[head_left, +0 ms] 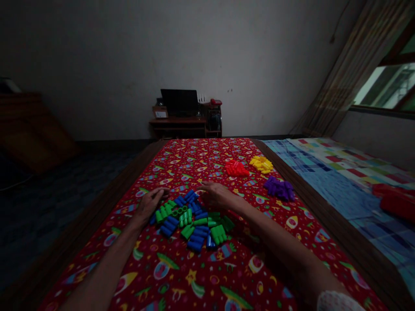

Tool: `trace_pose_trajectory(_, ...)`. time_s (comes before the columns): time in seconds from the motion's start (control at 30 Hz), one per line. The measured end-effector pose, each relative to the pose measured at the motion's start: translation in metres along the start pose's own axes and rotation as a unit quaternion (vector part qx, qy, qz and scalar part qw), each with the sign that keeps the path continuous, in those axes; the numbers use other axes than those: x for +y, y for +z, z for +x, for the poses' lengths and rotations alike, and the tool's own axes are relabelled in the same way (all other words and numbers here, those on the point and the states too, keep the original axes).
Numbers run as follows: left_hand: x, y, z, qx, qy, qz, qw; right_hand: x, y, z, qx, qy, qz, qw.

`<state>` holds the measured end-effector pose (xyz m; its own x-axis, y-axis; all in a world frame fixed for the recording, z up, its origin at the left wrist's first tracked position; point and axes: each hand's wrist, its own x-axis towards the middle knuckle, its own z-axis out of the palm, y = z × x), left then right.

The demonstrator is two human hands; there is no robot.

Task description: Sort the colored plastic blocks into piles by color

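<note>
Head view: blue and green blocks [186, 217] lie in a loose heap on a red patterned cloth [246, 280] over a table [139, 164], somewhat nearer its left edge than its right and well apart from the far edge. Each block appears as a short row of joined tubes; long axes are mixed. A blue block [197, 238] at the near side of the heap has its tubes lying crosswise, pointing toward the table's left and right edges. A green block [218, 234], on the side toward the right edge, has tubes running roughly between near and far edges, at a slight slant. Further in, another green piece [180, 211] presents round open ends toward the camera. Left hand [152, 202]: at the heap's left side, fingers curled and directed toward the right edge; whether they grasp anything cannot be told. Right hand [215, 193]: at the heap's far right side, fingers extended toward the left edge; their undersides are hidden, so a grip cannot be confirmed. Toward the far right corner lie red blocks [236, 168] and yellow blocks [261, 164], with purple blocks [279, 188] nearer the viewer, beside the right edge.
</note>
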<state>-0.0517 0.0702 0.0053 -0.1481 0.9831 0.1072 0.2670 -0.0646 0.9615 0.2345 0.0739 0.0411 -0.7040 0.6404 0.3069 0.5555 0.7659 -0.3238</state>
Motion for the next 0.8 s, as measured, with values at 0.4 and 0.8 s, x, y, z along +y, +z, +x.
trace_pose_trajectory(0.4,-0.006,-0.002,0.004,-0.011,0.011,-0.003,1.000,0.019,0.003,-0.008,0.053,0.130,0.073,0.987)
trace_pose_trajectory(0.8,-0.008,-0.001,0.006,-0.006,0.001,-0.010,1.000,0.036,-0.049,-0.063,0.070,0.245,-0.101,0.962)
